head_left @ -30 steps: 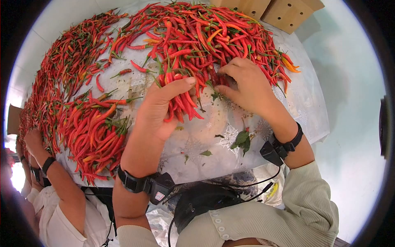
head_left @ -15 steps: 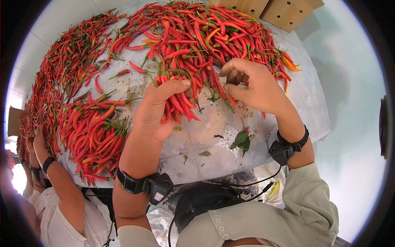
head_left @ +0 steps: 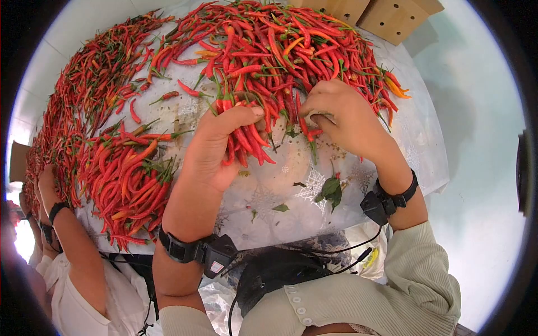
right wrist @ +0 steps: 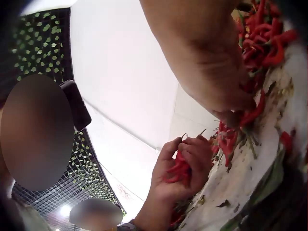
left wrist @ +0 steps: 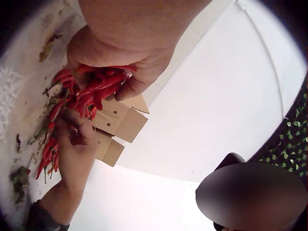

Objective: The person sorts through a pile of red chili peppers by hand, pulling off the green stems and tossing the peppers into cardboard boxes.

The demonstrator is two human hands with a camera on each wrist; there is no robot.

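My left hand [head_left: 216, 148] grips a bunch of red chili peppers [head_left: 249, 144], thumb across the top, green stems pointing away and red tips toward me. The same bunch [left wrist: 98, 89] shows under the palm in the left wrist view. At the near edge of a big heap of chili peppers [head_left: 314, 50], my right hand [head_left: 350, 120] has its thumb and forefinger curled in, pinching at a red chili pepper [head_left: 302, 126]. In the right wrist view its fingertips are right at a red pepper [right wrist: 256, 111]. The other right fingers fold under, partly hidden.
Left of my forearm lies a separate pile of chili peppers [head_left: 131, 185]; a longer heap [head_left: 89, 95] runs behind it. Leaves [head_left: 329, 193] and bits lie on the patterned tablecloth [head_left: 269, 224]. Cardboard boxes [head_left: 395, 19] stand at the back. Another person's arm [head_left: 81, 235] reaches in at left.
The right hand drew back from the heap with its fingers apart, then came back left to the peppers at its edge. The left hand stays nearly still with its bunch.
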